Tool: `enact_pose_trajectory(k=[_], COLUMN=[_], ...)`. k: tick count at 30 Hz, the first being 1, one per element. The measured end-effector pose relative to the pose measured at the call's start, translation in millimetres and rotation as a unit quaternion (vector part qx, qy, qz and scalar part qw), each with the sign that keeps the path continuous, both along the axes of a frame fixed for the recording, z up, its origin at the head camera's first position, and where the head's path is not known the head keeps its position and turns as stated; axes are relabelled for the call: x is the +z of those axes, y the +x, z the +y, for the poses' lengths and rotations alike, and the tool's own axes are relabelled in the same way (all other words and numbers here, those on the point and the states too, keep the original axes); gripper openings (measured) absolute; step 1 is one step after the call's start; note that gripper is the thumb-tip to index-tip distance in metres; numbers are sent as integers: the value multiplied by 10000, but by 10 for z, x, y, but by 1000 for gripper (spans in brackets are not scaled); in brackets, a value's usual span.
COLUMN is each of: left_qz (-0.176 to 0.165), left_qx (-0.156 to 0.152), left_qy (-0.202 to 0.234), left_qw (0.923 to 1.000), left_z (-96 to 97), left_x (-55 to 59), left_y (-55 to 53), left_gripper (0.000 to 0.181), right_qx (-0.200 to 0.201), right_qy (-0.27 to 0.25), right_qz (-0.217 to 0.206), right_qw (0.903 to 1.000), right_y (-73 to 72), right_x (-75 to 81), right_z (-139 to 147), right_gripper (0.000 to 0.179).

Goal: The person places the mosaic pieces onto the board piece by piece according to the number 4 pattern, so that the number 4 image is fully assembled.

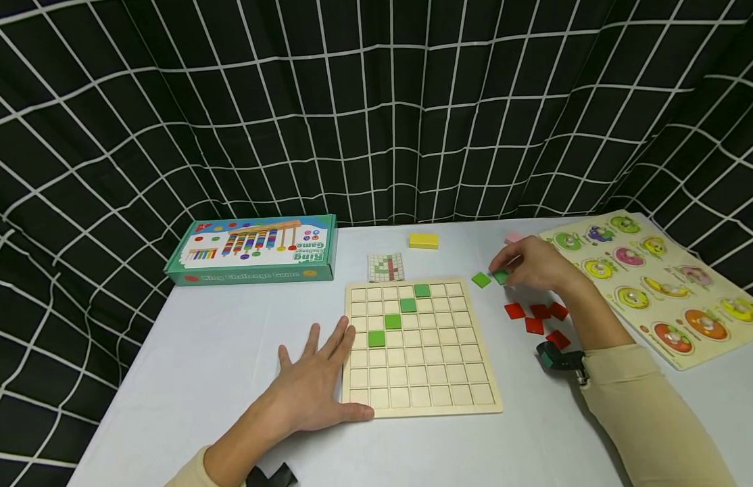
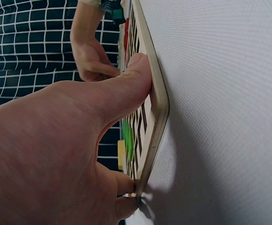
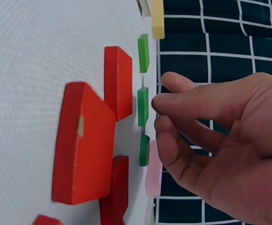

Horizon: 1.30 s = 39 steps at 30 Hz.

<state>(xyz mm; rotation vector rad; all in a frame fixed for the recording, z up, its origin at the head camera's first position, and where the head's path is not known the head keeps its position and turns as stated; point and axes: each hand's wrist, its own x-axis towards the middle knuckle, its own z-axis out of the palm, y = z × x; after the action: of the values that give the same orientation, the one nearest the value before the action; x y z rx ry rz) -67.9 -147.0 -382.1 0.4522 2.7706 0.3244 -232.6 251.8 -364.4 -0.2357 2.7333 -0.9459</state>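
Observation:
A square wooden grid board point(image 1: 422, 375) lies on the table with several green tiles point(image 1: 393, 322) set in a diagonal line. My left hand point(image 1: 309, 392) rests at its left edge, fingers spread and straight. In the left wrist view, the thumb point(image 2: 136, 77) presses on the board's near rim. My right hand point(image 1: 531, 264) hovers over loose green tiles point(image 1: 481, 279) to the right of the board. The right wrist view shows its bent fingers point(image 3: 168, 140) close to a green tile point(image 3: 143, 107) but apart from it, holding nothing.
Several red tiles point(image 1: 535, 325) lie below the right hand. A small pattern card point(image 1: 385, 267) and a yellow block point(image 1: 423, 241) sit behind the board. A game box point(image 1: 255, 250) stands back left, a fruit puzzle board point(image 1: 656, 284) lies right, and a pink piece point(image 3: 153, 173) lies near the green tiles.

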Motion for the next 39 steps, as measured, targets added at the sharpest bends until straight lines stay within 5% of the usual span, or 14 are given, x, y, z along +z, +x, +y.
enact_pose_trajectory(k=[20, 39], left_qz=[22, 10], left_qx=[-8, -5], left_qy=[-19, -50], left_qw=[10000, 10000], left_z=[-3, 1], left_x=[-1, -12], left_y=[0, -11], left_gripper=[124, 124], right_qx=[-74, -79], right_qy=[125, -65], right_qz=[36, 103], right_qw=[9999, 9999], right_y=[-48, 19], right_x=[-92, -7], right_z=[60, 4], right_gripper=[32, 29])
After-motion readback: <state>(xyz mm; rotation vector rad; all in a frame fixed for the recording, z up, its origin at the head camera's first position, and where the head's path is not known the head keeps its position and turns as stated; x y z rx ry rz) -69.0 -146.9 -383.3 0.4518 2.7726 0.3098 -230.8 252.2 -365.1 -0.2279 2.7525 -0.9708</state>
